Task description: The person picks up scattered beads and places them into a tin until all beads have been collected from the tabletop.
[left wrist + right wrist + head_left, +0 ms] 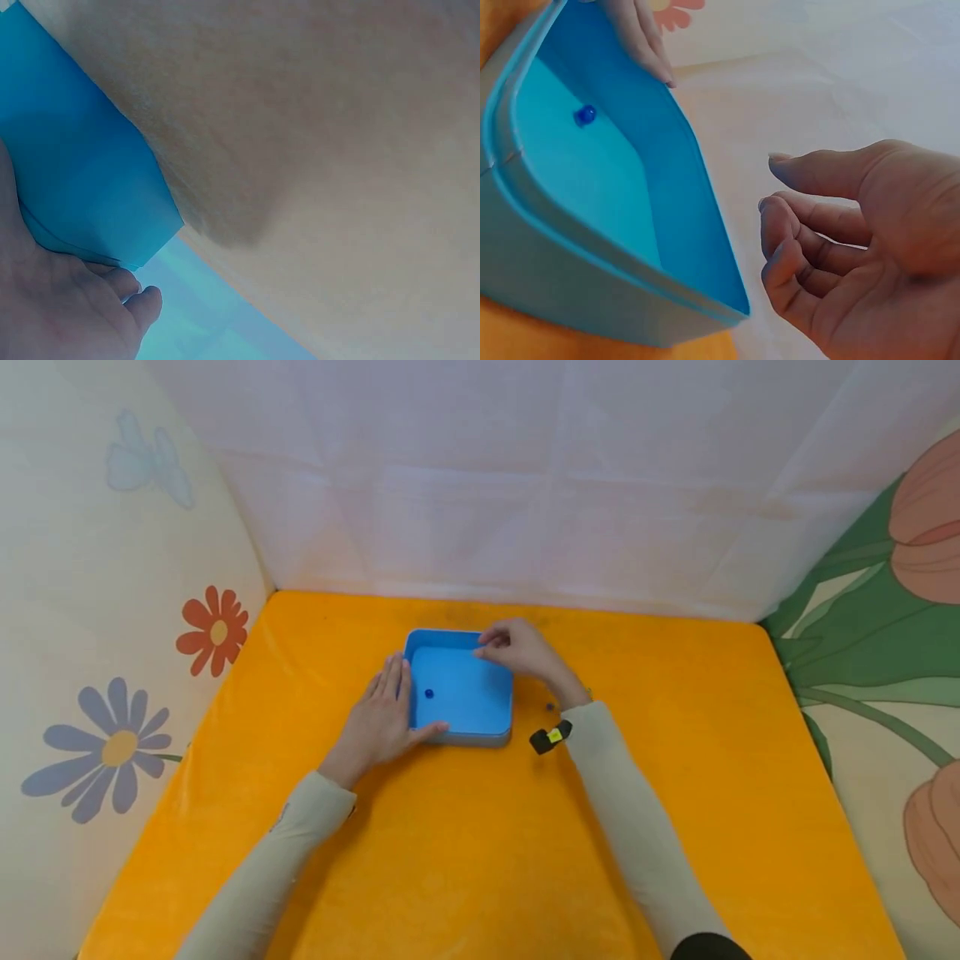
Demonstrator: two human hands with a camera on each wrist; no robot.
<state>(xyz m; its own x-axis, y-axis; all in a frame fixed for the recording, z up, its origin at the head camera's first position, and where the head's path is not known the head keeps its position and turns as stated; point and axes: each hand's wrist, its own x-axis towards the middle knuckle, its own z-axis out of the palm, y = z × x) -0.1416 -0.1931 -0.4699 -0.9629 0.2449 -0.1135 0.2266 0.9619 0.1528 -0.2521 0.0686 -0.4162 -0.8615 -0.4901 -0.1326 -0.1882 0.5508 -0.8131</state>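
A light blue square box (461,735) without a lid sits on the orange cloth. One small, round, dark blue bead-like piece (429,693) lies on its floor, towards the left; the same piece (586,115) shows in the right wrist view. My left hand (384,718) rests against the box's left side, fingers straight along the wall and thumb at the front rim. Over the back right corner hovers my right hand (519,649). In the right wrist view, the fingers of that right hand (862,232) are loosely bent, with a gap to the thumb and nothing visible between them.
Right of the box, a tiny dark blue piece (550,707) lies on the orange cloth (465,860). A small yellow-green bit (589,692) shows beside the right wrist. A black wrist device (551,737) sticks out from the right sleeve. A pale curtain (480,527) stands behind the table.
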